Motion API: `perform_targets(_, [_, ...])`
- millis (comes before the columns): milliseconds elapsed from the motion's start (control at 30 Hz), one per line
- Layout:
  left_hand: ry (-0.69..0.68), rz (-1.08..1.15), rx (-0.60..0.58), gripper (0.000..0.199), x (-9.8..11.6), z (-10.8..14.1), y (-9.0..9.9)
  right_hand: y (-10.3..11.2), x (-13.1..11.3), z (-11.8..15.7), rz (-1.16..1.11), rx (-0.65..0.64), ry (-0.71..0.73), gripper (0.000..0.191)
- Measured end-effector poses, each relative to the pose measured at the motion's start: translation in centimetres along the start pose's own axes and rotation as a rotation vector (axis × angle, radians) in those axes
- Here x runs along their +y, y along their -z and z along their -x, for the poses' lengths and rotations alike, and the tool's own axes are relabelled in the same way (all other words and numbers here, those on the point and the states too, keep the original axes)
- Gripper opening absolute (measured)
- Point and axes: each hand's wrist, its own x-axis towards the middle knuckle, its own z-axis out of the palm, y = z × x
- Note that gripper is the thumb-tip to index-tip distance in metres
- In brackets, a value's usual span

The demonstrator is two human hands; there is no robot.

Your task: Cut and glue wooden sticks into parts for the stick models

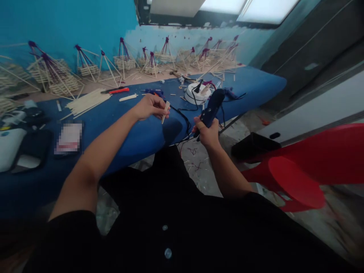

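Observation:
My left hand (150, 106) pinches a few short, pale wooden sticks (165, 112) over the front part of the blue table. To its right, my right hand (208, 131) is wrapped round a dark blue glue gun (213, 108) with visible screws in its body. The sticks and the glue gun are apart. Just behind the glue gun stands a round white power strip (197, 93) with black cords. Close behind my left hand, another blue tool (155, 92) lies partly hidden.
Stick structures with purple tops (125, 57) line the back of the blue table (133, 140). A pile of long sticks (88, 103) and a red cutter knife (118, 90) lie left. A phone-like object (69, 138) is nearer. Red stools (295, 178) stand right.

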Motion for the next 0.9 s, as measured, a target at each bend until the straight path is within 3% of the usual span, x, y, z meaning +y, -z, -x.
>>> perform_targets(133, [-0.007,-0.017,0.206,0.03,-1.2,2.3,2.5,-2.4,0.0,-0.6,-0.089,-0.134,-0.026,0.052])
perform_targets(233, [0.04,-0.03,0.284,0.032,-2.2,3.9,3.7,-4.2,0.0,-1.5,-0.081,-0.173,-0.05,0.044])
perform_targets(367, [0.068,-0.024,0.296,0.038,-3.1,4.9,4.0,-5.8,-0.1,-3.4,0.342,-0.204,0.061,0.025])
perform_targets(467, [0.052,-0.023,0.291,0.041,-3.3,4.8,4.1,-7.2,0.0,-5.4,0.74,-0.161,0.109,0.025])
perform_targets(533, [0.036,-0.013,0.289,0.042,-3.4,4.7,4.2,-8.4,0.5,-6.7,0.869,-0.107,0.1,0.032])
perform_targets(633, [0.028,0.0,0.301,0.044,-3.4,4.6,4.3,-10.5,1.6,-8.3,0.881,-0.057,0.099,0.049])
perform_targets(767, [0.036,0.007,0.318,0.046,-3.2,4.8,4.1,-12.3,2.7,-9.2,0.843,-0.078,0.112,0.041])
perform_targets(900, [0.039,0.006,0.325,0.043,-2.9,4.9,3.9,-10.9,2.4,-9.4,0.777,-0.176,0.094,0.032])
